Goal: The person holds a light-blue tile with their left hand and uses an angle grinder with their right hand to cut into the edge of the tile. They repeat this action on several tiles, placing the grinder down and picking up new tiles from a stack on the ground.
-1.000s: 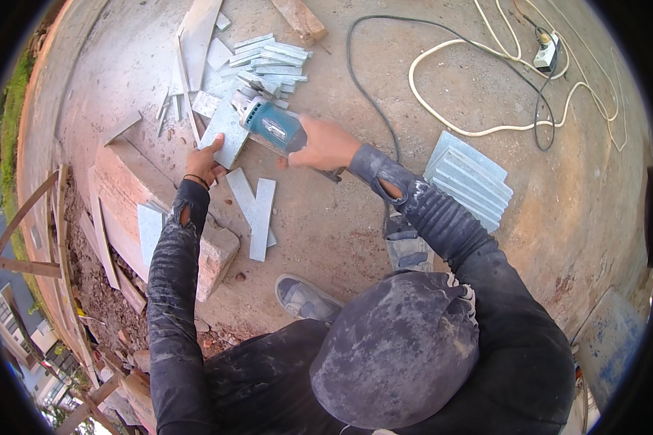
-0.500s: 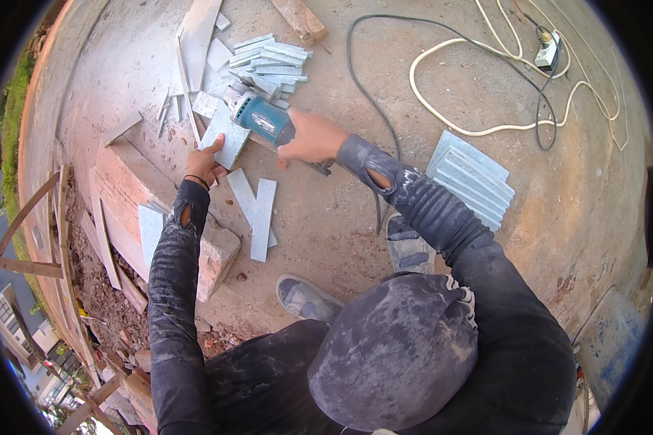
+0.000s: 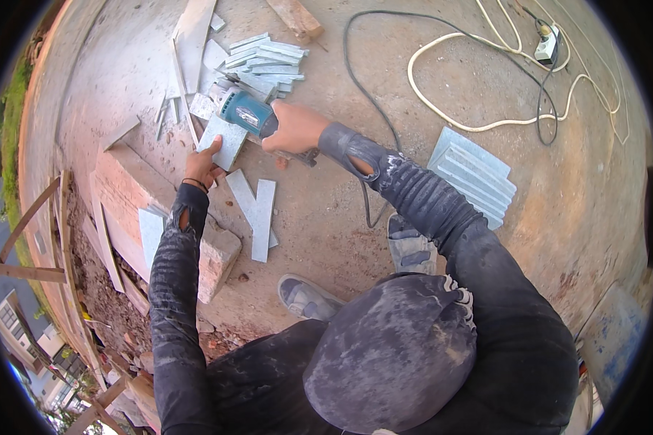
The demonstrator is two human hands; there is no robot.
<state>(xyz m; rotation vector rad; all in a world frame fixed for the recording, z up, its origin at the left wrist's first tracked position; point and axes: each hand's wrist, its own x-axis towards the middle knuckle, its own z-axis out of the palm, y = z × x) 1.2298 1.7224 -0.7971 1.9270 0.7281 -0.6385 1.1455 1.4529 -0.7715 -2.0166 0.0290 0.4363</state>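
My right hand (image 3: 295, 127) is wrapped round a teal angle grinder (image 3: 244, 111), with its grey head pointing away to the left. The grinder's head lies over the far edge of a pale grey-green stone tile (image 3: 226, 142); whether the disc touches it I cannot tell. My left hand (image 3: 204, 164) grips the tile's near left corner, thumb on top. Two narrow strips of the same stone (image 3: 263, 220) lie crossed on the ground just nearer to me. Beyond the grinder is a fanned pile of cut strips (image 3: 268, 58).
A stack of tiles and strips (image 3: 471, 176) lies to the right. A dark cord (image 3: 366, 94) and a cream cable (image 3: 432, 109) loop over the ground toward a white socket block (image 3: 546, 45). A big stone block (image 3: 141, 181) is at left, and a timber piece (image 3: 295, 18) at the far side.
The grinder and my right hand have shifted a little to the left across the tile. My left hand keeps its grip on the tile in nearly the same place.
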